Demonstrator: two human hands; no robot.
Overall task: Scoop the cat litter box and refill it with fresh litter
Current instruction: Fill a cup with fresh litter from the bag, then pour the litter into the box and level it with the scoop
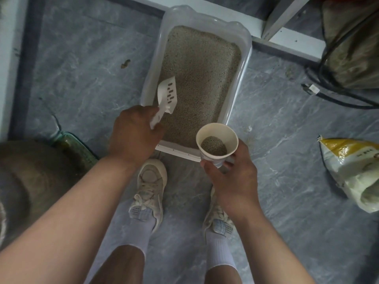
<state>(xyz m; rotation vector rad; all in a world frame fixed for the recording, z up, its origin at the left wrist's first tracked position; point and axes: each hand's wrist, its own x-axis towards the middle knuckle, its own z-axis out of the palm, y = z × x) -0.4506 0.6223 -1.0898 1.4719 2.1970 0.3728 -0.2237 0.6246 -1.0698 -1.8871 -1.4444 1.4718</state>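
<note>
**Scoop and cup held over the near end of the litter box**

The handle of a white slotted scoop (166,95) is gripped by the left hand (134,133), just left of the frame's centre, with the fingers curled round it. The scoop's blade is raised over the lower left part of the litter (202,76), close beside the box's left wall; whether it touches the grains cannot be told. A white paper cup (217,143) is held by the right hand (231,175), fingers and thumb wrapped round its base, at the box's near right corner. A small amount of litter is seen in the bottom of the cup, and the cup's rim overlaps the box's near edge.

The litter box (242,78), a white rectangular tray, is set on the grey marbled floor (82,68) in the upper centre of the frame, turned slightly off square. Its far end is pressed close to a white baseboard (291,41). Two pale sneakers (150,187) are planted just below the near rim.

Open floor is left along the box's left side, marked by one small brown spot (125,63). To the right, a stretch of floor separates the box from dark cables (332,87) at the upper right and a yellow-and-white bag (352,171) at the right edge. A green packet (75,148) and a brown rounded object (26,181) are seen at the lower left.
</note>
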